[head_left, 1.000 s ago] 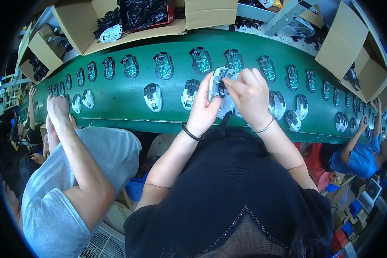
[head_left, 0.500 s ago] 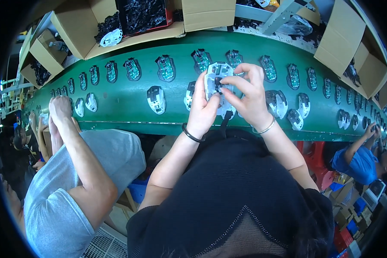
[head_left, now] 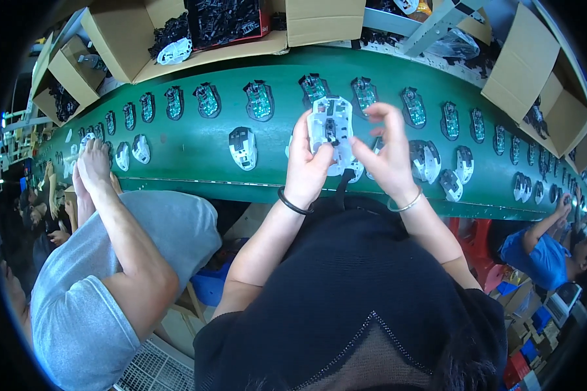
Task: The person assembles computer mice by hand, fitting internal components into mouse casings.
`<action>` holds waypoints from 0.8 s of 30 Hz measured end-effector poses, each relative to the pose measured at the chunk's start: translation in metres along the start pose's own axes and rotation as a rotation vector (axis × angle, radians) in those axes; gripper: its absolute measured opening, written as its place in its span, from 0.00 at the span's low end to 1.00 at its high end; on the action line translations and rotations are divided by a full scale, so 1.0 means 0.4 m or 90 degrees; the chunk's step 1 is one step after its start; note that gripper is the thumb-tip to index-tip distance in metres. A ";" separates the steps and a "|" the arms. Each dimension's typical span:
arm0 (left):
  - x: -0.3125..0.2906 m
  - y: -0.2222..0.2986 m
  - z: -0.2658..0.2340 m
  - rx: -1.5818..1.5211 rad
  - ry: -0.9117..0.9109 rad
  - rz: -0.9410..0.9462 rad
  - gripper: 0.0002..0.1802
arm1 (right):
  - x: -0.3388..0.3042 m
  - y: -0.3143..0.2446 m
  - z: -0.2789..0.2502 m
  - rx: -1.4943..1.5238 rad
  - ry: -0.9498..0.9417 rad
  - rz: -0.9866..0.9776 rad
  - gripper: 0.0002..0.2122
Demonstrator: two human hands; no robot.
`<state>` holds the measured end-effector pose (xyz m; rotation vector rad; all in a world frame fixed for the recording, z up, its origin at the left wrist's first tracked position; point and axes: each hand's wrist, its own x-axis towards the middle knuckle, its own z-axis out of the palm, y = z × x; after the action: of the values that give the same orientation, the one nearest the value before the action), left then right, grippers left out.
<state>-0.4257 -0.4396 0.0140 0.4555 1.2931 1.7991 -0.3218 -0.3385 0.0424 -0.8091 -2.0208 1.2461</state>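
Note:
My left hand (head_left: 306,167) grips a white computer mouse shell (head_left: 338,154) by its left side, thumb over the lower edge. The shell's inner side faces up, with a small black plastic part (head_left: 330,128) seated along its middle. Just right of the shell, my right hand (head_left: 391,158) has its fingers and thumb apart, and nothing shows between them. Beyond the shell on the green work surface (head_left: 195,146) lie mouse bases with green circuit boards (head_left: 259,101) in a row. A white and dark mouse top shell (head_left: 243,148) lies to the left.
More top shells (head_left: 426,161) lie at the right. Cardboard boxes (head_left: 325,23) of black plastic parts (head_left: 225,26) line the far edge, with a loose white shell (head_left: 175,51) in one. Close on the left, a co-worker in a grey shirt (head_left: 88,319) works; another in blue (head_left: 535,254) sits far right.
My right hand has let go of the black part and drawn away to the right, its fingers spreading. The left hand still holds the shell. The whole view has shifted slightly.

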 end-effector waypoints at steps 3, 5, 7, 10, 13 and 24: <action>0.006 -0.014 -0.006 0.011 -0.020 0.053 0.32 | -0.013 0.037 0.031 0.100 -0.116 0.111 0.22; 0.005 -0.007 0.000 0.037 -0.003 0.076 0.32 | -0.004 0.032 0.054 0.211 -0.108 0.158 0.19; 0.005 0.001 0.004 0.078 -0.010 0.101 0.32 | -0.002 0.043 0.060 0.234 -0.096 0.136 0.19; 0.016 -0.005 0.016 0.133 -0.025 0.125 0.32 | -0.003 0.070 0.065 0.243 -0.060 0.101 0.19; 0.038 -0.053 0.019 0.124 -0.049 0.101 0.31 | -0.009 0.109 0.020 0.225 -0.116 0.134 0.20; 0.060 -0.141 -0.021 0.290 -0.110 -0.146 0.19 | -0.162 0.503 -0.694 -0.399 0.486 0.162 0.16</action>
<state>-0.4214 -0.4195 -0.0442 0.6652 1.5629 1.2455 -0.0338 -0.1665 -0.0537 -1.5833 -1.6654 0.2742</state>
